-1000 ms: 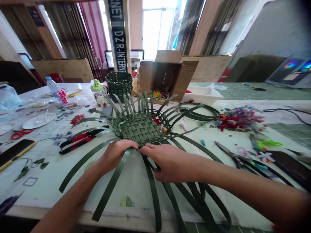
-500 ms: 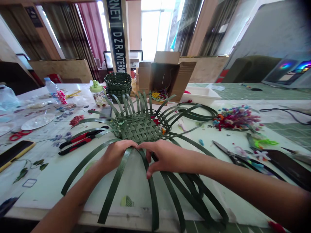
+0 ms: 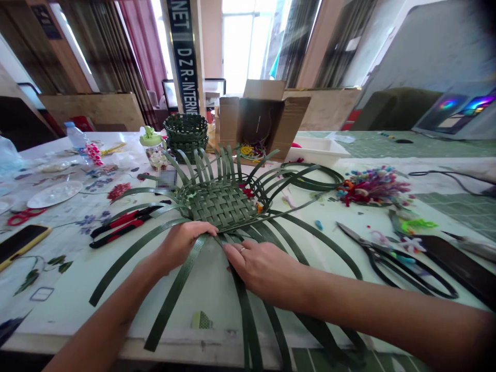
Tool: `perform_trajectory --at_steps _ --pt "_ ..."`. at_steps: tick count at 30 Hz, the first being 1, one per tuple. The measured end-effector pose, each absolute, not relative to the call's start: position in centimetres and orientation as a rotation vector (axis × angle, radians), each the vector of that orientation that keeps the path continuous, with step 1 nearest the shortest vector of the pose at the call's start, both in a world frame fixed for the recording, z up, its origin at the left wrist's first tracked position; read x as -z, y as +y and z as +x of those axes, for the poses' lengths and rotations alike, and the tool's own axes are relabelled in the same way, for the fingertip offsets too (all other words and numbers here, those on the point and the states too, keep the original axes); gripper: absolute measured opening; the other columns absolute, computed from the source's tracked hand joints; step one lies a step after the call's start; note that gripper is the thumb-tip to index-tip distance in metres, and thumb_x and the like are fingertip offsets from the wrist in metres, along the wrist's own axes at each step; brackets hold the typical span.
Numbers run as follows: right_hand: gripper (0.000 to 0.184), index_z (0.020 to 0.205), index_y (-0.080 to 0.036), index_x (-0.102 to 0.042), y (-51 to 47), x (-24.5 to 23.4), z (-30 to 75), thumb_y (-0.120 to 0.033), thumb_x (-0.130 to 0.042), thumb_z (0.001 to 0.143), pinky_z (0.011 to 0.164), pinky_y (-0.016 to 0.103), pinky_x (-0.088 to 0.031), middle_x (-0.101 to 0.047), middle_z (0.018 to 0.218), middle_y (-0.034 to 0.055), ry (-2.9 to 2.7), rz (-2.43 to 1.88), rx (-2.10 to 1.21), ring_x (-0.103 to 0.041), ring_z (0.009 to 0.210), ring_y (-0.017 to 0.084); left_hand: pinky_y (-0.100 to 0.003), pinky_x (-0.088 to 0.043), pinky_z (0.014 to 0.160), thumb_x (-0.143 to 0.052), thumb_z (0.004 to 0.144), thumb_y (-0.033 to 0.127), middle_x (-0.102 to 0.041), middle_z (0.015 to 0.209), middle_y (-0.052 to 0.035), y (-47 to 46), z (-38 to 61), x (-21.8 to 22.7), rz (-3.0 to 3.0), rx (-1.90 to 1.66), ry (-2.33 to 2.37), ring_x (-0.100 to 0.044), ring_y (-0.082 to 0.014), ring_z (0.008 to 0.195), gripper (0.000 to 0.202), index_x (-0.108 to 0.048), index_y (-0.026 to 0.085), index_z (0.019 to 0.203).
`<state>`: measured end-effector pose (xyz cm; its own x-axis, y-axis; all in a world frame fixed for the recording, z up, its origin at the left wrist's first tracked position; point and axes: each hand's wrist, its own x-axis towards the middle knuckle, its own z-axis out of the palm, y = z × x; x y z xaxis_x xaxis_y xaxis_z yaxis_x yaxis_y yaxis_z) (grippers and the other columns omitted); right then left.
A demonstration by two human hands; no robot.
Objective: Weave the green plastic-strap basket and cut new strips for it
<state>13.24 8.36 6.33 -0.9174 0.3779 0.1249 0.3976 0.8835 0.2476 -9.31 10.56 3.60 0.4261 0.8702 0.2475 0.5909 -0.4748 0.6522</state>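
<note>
A half-woven green basket base (image 3: 220,202) lies on the table, with long green strips (image 3: 174,292) fanning out on all sides. My left hand (image 3: 182,244) is closed over the near edge of the weave, pressing a strip down. Just right of it, my right hand (image 3: 260,264) lies over several strips with its fingers curled around one of them. Both hands sit at the near rim of the woven square.
Red-handled pliers (image 3: 122,226) lie left of the weave, black scissors (image 3: 387,253) to the right. A finished green basket (image 3: 186,130), an open cardboard box (image 3: 263,121), a jar (image 3: 154,147), a pile of coloured beads (image 3: 368,187) and a phone (image 3: 21,242) stand around. The table edge (image 3: 116,349) is near me.
My right hand has slid back toward me along the strips and drawn them closer together. My left hand has stayed at the weave's near edge.
</note>
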Motion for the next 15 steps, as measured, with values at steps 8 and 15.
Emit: perform_trajectory --at_steps 8,15 --pt "0.026 0.106 -0.010 -0.057 9.7 -7.8 14.3 -0.006 -0.041 0.086 0.070 0.033 -0.049 -0.066 0.097 0.0133 -2.968 -0.609 -0.031 -0.062 0.083 0.020 -0.021 -0.052 0.075 -0.036 0.071 0.005 -0.067 0.111 -0.0018 10.6 -9.5 -3.4 2.150 -0.802 1.217 -0.061 -0.0162 0.101 0.041 -0.066 0.020 0.094" --pt "0.037 0.118 -0.007 -0.056 10.2 -7.5 15.1 -0.005 -0.041 0.084 0.083 0.038 -0.050 -0.061 0.117 0.0197 -2.882 -0.552 -0.199 -0.060 0.103 0.024 -0.027 -0.048 0.091 -0.040 0.077 0.008 -0.067 0.112 -0.0016 10.2 -9.1 -3.1 2.152 -0.875 1.238 -0.062 -0.0168 0.102 0.031 -0.066 0.020 0.090"
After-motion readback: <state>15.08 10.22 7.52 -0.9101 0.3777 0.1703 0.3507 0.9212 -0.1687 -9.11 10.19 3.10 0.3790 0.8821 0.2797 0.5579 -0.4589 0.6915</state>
